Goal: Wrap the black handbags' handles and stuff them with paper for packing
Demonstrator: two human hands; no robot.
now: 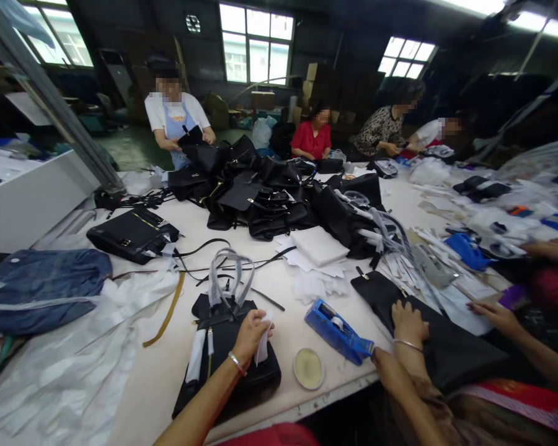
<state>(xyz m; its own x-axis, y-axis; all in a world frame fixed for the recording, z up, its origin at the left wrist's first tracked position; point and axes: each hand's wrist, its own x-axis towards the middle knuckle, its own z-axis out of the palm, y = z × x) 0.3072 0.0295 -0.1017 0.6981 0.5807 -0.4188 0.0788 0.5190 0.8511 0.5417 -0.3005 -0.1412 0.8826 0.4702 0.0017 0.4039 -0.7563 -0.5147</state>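
By the near edge of the table (pixel 288 347), the black bag (pixel 225 337) is faced in smooth, faintly glossy leather-like material, its handles (pixel 249 285) sleeved in shiny clear plastic and its zip (pixel 209 347) finished in gold-toned metal. Glossy hard plastic is shown by the blue tape dispenser (pixel 332 341) near that edge, and thin, matt, paper-like stuff by the white sheet (pixel 261 353); toward the left edge, matt denim-like cloth is seen in the blue bundle (pixel 56 285).

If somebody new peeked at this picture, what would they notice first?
Probably the big heap of black bags, piled across the middle of the pale table. Next, the bright blue tape dispenser near the table's front edge. To its left, the person's left hand holds a thin white sheet over a black bag with wrapped handles.
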